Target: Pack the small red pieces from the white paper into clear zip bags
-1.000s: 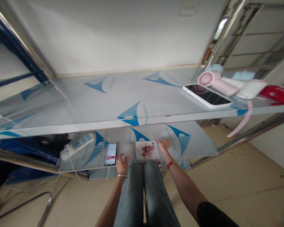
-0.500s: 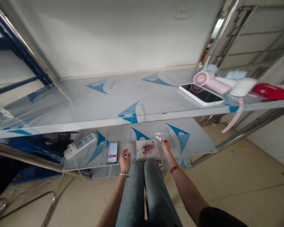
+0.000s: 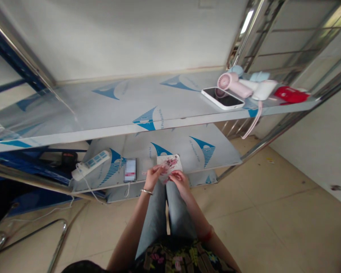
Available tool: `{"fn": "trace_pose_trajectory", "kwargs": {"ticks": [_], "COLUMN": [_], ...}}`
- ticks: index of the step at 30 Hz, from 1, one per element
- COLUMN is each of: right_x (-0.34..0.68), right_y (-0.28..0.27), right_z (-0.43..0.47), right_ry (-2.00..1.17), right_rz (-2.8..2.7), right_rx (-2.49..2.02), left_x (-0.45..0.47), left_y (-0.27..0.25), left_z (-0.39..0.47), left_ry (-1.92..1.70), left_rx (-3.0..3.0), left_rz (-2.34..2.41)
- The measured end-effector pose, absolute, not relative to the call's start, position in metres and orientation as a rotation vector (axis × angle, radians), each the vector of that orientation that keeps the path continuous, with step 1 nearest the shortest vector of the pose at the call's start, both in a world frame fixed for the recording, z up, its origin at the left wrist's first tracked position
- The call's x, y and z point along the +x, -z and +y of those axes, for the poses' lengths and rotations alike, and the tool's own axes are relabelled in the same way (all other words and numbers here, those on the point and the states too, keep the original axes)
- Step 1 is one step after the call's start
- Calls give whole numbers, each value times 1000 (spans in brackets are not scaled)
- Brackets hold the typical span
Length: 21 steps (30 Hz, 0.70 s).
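Note:
A white, shallow square container or sheet (image 3: 177, 156) lies at the lower shelf's front edge, with small dark red and pink pieces (image 3: 172, 163) on it, too small to name. Just in front of it, over my knees, both hands come together at a small clear plastic bag (image 3: 164, 177) with some reddish bits showing. My left hand (image 3: 154, 176) is closed on the bag's left side, fingertips pinched. From the other side my right hand (image 3: 180, 179) also pinches it. The fingers partly hide the bag.
On the lower shelf (image 3: 142, 151), a phone (image 3: 130, 169) on a cable lies left of my hands, beside a white power strip (image 3: 91, 165). Above, the upper shelf's edge (image 3: 102, 132) juts out, carrying another phone (image 3: 223, 98), a pink handheld fan (image 3: 234, 84) and a red item (image 3: 292, 94).
My right hand has moved left with the clear bag, from beside the white container to its front. My left hand, earlier with spread fingers, has closed on the bag. The view has shifted.

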State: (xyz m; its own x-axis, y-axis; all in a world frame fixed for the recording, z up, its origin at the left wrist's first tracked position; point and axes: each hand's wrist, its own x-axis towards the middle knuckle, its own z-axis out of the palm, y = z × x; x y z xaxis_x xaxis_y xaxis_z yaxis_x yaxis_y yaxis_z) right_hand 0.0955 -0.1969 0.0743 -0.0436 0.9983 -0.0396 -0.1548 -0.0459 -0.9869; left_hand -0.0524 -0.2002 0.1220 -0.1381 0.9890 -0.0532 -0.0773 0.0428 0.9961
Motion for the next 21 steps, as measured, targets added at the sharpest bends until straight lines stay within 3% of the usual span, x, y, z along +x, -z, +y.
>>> {"fn": "trace_pose_trajectory", "kwargs": {"ticks": [4, 10, 17, 21], "right_x": [92, 81, 95, 100], "right_y": [-96, -115, -113, -105], "right_z": [-212, -237, -249, -255], "right_ry": [-1152, -1575, -1779, -1739], "right_rz": [-1081, -953, -955, -961], "right_rx": [-1264, -1166, -1206, -1202], "left_x": [-53, -49, -46, -48], "left_y": [-133, -137, -134, -127], "left_z": [-213, -235, -264, -273], "left_ry": [-1297, -1159, -1054, -988], "left_rx": [1154, 1456, 1519, 1593], "left_rz": [1297, 1286, 1324, 1300]}}
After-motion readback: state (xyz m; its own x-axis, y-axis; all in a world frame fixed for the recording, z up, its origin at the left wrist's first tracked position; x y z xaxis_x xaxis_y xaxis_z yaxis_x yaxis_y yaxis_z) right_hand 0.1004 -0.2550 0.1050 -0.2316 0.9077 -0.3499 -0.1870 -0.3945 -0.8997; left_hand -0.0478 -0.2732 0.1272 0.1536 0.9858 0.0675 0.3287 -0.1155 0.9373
